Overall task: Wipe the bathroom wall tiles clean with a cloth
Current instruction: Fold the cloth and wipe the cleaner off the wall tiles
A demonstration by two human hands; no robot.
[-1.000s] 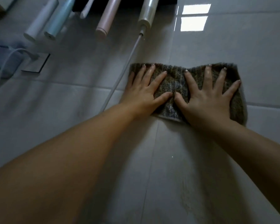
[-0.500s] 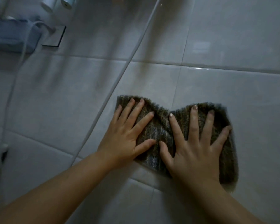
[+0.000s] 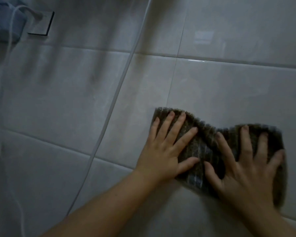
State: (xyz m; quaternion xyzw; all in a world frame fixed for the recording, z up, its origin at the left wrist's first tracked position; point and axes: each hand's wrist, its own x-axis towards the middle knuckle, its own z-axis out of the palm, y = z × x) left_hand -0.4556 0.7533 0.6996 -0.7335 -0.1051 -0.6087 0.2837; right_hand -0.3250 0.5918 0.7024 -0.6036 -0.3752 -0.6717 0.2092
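My left hand point(image 3: 162, 156) and right hand point(image 3: 243, 175) press the dark cloth point(image 3: 207, 142) flat against glossy grey wall tiles point(image 3: 229, 93), fingers point(image 3: 176, 127) spread apart, near a white cord point(image 3: 116, 94).

We look over the wall tiles point(image 3: 229, 93), the cloth point(image 3: 207, 144) and the blue object point(image 3: 2, 23) at top left, and we can read no word, brand, number or sign on any of them. The picture is dim and blurred.
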